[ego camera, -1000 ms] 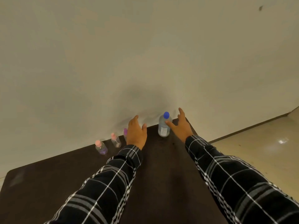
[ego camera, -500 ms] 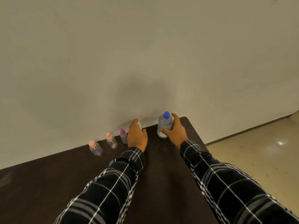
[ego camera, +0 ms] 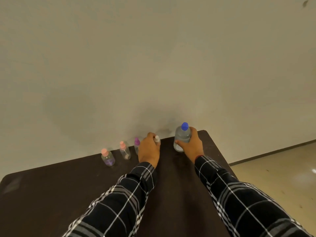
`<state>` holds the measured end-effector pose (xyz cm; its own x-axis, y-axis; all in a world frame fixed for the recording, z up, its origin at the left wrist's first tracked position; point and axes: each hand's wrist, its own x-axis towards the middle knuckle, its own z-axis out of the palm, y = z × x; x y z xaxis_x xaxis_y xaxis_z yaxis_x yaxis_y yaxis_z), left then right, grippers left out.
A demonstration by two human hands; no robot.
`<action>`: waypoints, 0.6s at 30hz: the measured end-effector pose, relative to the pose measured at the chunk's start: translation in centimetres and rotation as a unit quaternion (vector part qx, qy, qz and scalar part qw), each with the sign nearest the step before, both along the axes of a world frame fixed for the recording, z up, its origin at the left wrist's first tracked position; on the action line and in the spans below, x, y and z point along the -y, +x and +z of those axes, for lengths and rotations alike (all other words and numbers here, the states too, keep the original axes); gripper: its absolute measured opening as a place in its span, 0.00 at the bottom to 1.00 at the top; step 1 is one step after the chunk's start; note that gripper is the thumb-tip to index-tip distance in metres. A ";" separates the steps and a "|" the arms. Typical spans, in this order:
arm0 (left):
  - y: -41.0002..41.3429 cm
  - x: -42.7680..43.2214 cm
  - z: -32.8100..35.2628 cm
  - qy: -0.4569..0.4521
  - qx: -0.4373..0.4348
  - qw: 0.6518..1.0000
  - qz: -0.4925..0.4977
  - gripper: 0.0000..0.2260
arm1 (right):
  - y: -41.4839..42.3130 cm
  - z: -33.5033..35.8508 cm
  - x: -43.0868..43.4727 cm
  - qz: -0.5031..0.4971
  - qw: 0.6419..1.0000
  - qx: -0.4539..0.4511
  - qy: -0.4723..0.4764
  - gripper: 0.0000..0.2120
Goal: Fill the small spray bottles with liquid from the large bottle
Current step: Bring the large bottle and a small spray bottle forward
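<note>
Head view: large bottle [ego camera: 181, 137] label unreadable.

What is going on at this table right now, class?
A person in a plaid shirt stands at a dark table against a wall. The right hand grips the large bottle, its blue cap still on. The left hand wraps a small white-capped bottle. Three more small bottles stand untouched to the left: purple-capped, and two pink-capped. No pouring has started.

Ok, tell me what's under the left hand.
The left hand covers a small bottle; only its white cap sticks out past the fingers. The body and any liquid inside are hidden. The dark table lies beneath.
</note>
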<state>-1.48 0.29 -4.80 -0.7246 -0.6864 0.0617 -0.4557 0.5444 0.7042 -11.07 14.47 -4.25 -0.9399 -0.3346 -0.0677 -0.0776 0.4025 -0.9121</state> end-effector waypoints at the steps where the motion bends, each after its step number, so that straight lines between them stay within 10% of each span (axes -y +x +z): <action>1: 0.5 -0.2 0.2 -0.011 0.000 1.000 -0.004 0.08 | 0.4 0.0 -0.2 0.003 1.000 -0.004 -0.002 0.35; 18: 12.1 0.6 -0.7 -0.129 0.010 0.991 -0.019 0.12 | 8.5 -0.9 0.3 0.147 0.986 -0.074 -0.029 0.32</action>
<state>10.65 -0.33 -5.47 -0.7527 -0.6214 0.2175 -0.4430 0.7223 0.5310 -2.52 14.19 -5.15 -0.8000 -0.5932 0.0902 -0.3166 0.2896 -0.9033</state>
